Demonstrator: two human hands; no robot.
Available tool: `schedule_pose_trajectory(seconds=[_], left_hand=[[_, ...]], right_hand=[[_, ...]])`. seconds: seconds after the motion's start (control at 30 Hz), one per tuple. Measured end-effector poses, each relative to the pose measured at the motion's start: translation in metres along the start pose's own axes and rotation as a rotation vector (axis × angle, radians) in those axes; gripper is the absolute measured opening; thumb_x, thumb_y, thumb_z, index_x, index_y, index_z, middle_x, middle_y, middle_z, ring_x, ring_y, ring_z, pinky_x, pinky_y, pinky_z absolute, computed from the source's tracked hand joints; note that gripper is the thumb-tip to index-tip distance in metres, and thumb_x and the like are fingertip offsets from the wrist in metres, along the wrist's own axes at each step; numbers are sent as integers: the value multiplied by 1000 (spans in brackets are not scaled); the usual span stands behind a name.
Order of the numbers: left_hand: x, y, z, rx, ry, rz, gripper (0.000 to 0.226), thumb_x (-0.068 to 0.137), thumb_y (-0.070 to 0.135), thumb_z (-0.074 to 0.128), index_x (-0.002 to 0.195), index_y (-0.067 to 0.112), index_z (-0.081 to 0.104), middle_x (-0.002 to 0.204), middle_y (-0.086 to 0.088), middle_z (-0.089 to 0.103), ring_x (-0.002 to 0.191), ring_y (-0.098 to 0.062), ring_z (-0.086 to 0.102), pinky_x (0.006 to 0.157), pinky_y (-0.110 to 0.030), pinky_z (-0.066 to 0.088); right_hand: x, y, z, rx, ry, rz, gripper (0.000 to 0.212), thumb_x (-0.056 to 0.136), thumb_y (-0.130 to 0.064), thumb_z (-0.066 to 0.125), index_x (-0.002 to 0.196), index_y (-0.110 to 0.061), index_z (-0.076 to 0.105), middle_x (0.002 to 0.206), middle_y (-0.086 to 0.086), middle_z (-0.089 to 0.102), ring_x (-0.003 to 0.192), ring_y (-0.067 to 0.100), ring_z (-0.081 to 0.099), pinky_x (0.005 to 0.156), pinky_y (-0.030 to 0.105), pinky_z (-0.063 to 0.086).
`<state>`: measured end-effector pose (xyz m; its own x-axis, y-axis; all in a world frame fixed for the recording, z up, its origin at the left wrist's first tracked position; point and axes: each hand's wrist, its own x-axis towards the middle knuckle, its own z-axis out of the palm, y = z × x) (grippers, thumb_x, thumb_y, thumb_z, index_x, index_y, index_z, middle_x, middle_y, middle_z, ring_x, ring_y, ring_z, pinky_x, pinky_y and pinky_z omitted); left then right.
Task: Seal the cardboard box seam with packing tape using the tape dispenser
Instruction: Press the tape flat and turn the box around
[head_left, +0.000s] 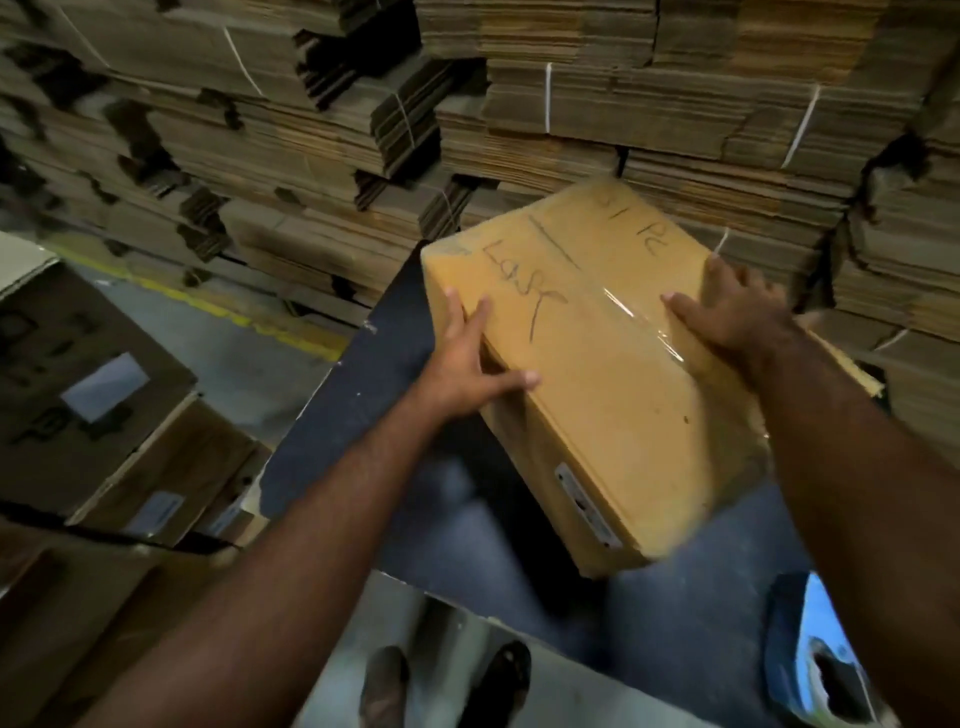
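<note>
Cardboard box (597, 374) sits tilted on the dark table (332, 415); your left hand (467, 364) and right hand (732, 312) clasp its sides with spread fingers (probably turning it), clear tape (639, 322) across the top.

Two hands hold a brown box (597, 374). The left hand (467, 364) grips one side, the right hand (732, 312) the other.
</note>
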<state>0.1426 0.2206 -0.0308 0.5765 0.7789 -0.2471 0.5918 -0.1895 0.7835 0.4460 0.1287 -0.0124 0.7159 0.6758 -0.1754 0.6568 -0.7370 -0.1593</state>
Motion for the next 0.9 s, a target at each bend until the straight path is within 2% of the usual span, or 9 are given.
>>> schedule_pose_trajectory(seconds=[0.07, 0.13, 0.2, 0.3, 0.43, 0.53, 0.63, 0.73, 0.9], left_hand=[[29, 18, -5, 53, 25, 10, 103, 77, 42, 83, 157, 22, 22, 166, -11, 8, 148, -29, 23, 115, -37, 29], [48, 37, 5, 201, 139, 77, 70, 86, 36, 75, 146, 17, 44, 147, -11, 48, 132, -27, 48, 99, -34, 43], [56, 50, 23, 302, 223, 121, 40, 95, 31, 63, 132, 15, 56, 129, -10, 61, 117, -24, 58, 84, -35, 48], [59, 53, 37, 328, 227, 120, 32, 99, 27, 53, 128, 14, 56, 128, -12, 60, 116, -29, 57, 85, -39, 47], [53, 44, 23, 296, 112, 149, 53, 98, 32, 56, 147, 15, 43, 145, -12, 51, 132, -31, 48, 108, -38, 40], [21, 30, 7, 163, 14, 148, 72, 93, 40, 65, 154, 23, 32, 152, -8, 44, 135, -27, 45, 110, -40, 39], [-29, 0, 0, 88, -103, 148, 88, 82, 55, 72, 155, 32, 28, 159, -5, 31, 140, -27, 37, 111, -50, 38], [-77, -29, -3, 146, -80, 205, 112, 68, 73, 68, 158, 26, 22, 163, -4, 23, 147, -25, 26, 116, -51, 33], [-136, -62, -15, 282, -72, 247, 130, 59, 90, 55, 160, 19, 11, 166, -6, 13, 151, -23, 15, 119, -49, 25]], right_hand=[[-5, 30, -3, 60, -23, 76, 82, 88, -77, 41, 155, -44, 9, 163, 11, 15, 146, 44, 17, 109, 71, 15], [-11, 57, -4, 146, -48, 119, 82, 86, -77, 43, 154, -48, 8, 164, 11, 14, 144, 47, 18, 109, 70, 24], [-20, 78, -6, 202, -59, 148, 82, 84, -78, 45, 153, -51, 9, 164, 11, 14, 144, 46, 21, 110, 66, 27], [-46, 95, -7, 285, -93, 191, 84, 83, -74, 53, 152, -51, 10, 162, 14, 21, 141, 45, 29, 109, 61, 32], [-109, 87, 6, 374, -125, 205, 97, 83, -63, 66, 156, -42, 7, 158, 15, 22, 137, 43, 34, 104, 56, 37], [-165, 82, 23, 488, -78, 146, 105, 77, -60, 74, 157, -38, 9, 159, 10, 19, 139, 37, 31, 105, 50, 37], [-213, 78, 40, 549, -53, 75, 107, 72, -61, 76, 157, -38, 15, 166, 4, 2, 149, 29, 16, 114, 45, 26], [-252, 63, 48, 578, -121, 49, 118, 67, -57, 82, 157, -42, 8, 165, 0, -21, 152, 24, 3, 117, 40, 20], [-294, 46, 52, 535, -145, 17, 120, 65, -60, 82, 156, -45, 6, 163, -2, -26, 152, 27, 1, 117, 44, 22]])
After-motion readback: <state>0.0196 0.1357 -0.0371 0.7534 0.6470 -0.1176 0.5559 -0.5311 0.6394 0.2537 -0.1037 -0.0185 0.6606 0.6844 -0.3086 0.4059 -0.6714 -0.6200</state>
